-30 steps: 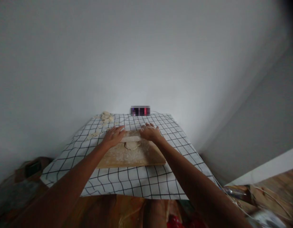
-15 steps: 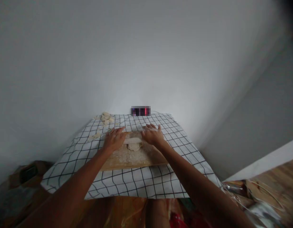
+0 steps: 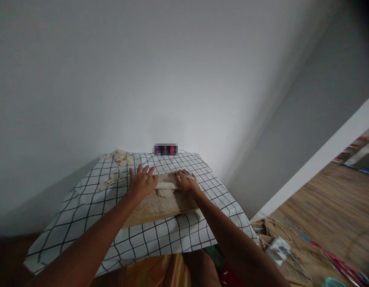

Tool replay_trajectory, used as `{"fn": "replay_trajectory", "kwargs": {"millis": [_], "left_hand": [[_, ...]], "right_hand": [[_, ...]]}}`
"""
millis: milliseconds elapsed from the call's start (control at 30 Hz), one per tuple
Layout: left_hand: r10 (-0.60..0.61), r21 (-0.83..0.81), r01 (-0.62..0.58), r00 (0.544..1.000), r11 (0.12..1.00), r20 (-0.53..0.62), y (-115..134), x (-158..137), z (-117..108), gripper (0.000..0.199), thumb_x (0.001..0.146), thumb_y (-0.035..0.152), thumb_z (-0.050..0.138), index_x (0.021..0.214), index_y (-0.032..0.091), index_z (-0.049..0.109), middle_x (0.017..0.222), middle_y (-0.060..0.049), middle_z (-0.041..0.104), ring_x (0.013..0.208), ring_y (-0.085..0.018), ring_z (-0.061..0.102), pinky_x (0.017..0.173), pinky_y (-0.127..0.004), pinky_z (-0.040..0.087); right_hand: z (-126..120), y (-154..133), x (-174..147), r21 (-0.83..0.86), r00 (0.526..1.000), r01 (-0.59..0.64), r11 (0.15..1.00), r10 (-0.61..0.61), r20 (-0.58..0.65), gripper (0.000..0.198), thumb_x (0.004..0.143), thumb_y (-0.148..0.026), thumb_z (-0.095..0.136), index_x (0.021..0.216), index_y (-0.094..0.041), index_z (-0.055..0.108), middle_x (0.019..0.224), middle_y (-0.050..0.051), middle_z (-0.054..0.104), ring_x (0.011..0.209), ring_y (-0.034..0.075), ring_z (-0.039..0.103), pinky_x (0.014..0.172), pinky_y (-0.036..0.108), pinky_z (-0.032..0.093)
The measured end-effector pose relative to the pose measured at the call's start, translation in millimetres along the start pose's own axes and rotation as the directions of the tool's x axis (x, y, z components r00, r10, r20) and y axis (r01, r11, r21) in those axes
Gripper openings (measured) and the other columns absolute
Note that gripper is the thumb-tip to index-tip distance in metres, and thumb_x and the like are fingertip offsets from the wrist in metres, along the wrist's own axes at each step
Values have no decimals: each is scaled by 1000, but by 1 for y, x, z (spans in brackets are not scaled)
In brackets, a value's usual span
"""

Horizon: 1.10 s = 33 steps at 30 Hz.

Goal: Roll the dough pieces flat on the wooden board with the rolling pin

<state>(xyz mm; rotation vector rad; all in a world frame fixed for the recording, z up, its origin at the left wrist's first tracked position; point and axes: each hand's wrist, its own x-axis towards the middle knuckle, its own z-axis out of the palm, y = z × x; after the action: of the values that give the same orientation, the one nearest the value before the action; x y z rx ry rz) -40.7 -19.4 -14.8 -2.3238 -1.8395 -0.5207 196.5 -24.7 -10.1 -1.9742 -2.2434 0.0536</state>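
A pale, floury rolling pin [image 3: 166,186] lies crosswise on a wooden board [image 3: 151,211]. My left hand [image 3: 141,182] presses its palm on the pin's left end, fingers spread forward. On the right end rests my right hand [image 3: 186,181], its fingers stretched out over the pin and closer together. Just on the near side of the pin, a small flattened piece of dough [image 3: 164,193] shows; the pin hides its far part. Flour dusts the board. The pin's ends are covered by my hands.
A checked cloth [image 3: 178,235] covers the table. Dough scraps [image 3: 121,156] lie at its far left, with thinner pieces [image 3: 108,183] nearer. A blurred-out device [image 3: 166,149] stands against the wall. On the floor at right are a white power strip [image 3: 278,250] and cords.
The view has swung to the right, showing more floor. My hands stay on the rolling pin; the left fingers are spread wider. The dough still shows on the pin's near side.
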Motion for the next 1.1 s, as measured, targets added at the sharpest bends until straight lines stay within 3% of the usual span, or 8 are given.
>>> {"fn": "replay_trajectory", "kwargs": {"millis": [167,333,533,700,867,1000,1100], "left_hand": [[-65,50,63,997,997,30,0,-11,2,58,114,37,45,165,24,70,168,-12,69,164,-47,52,132,-76,42],[-24,86,31,997,996,-78,5,-12,3,58,113,33,45,163,22,71,173,-15,63,172,-47,41,139,-80,27],[-111,33,112,994,993,-13,7,-22,2,60,114,35,43,166,19,68,171,-18,65,167,-48,46,135,-79,34],[-71,55,72,997,996,-8,8,-16,-4,61,115,36,44,170,19,64,178,-17,56,175,-47,33,140,-80,20],[-139,8,139,989,990,57,3,-18,3,60,114,37,45,170,23,61,174,-15,61,171,-45,41,137,-75,32],[-102,36,102,995,994,1,3,-12,4,58,113,36,47,168,27,64,176,-13,60,175,-45,34,140,-78,22],[-115,-2,115,993,993,18,2,-9,5,60,114,37,45,169,24,64,176,-14,59,173,-46,37,140,-78,24]], "right_hand": [[0,0,11,54,999,28,998,-26,-44,53,121,-42,39,166,-28,63,185,9,46,177,28,30,143,66,19],[7,3,9,117,999,-13,993,19,-47,50,121,-36,33,153,-26,70,175,11,59,166,27,46,137,61,34],[0,-6,-1,37,988,51,998,-45,-149,48,120,-36,38,152,-24,72,171,14,62,168,32,42,140,68,22],[9,-7,-15,97,993,-14,995,26,-115,50,120,-33,34,151,-23,73,172,16,62,165,33,48,137,66,32],[9,-10,-17,28,981,1,1000,4,-193,50,119,-35,37,151,-17,72,178,19,54,171,38,38,138,73,25],[10,-8,-27,38,987,33,999,-27,-158,49,121,-33,33,142,-19,75,164,21,66,159,36,54,130,69,41],[11,-9,-31,32,982,14,999,-8,-187,48,120,-32,35,144,-18,75,169,21,63,163,38,49,133,71,35]]}}
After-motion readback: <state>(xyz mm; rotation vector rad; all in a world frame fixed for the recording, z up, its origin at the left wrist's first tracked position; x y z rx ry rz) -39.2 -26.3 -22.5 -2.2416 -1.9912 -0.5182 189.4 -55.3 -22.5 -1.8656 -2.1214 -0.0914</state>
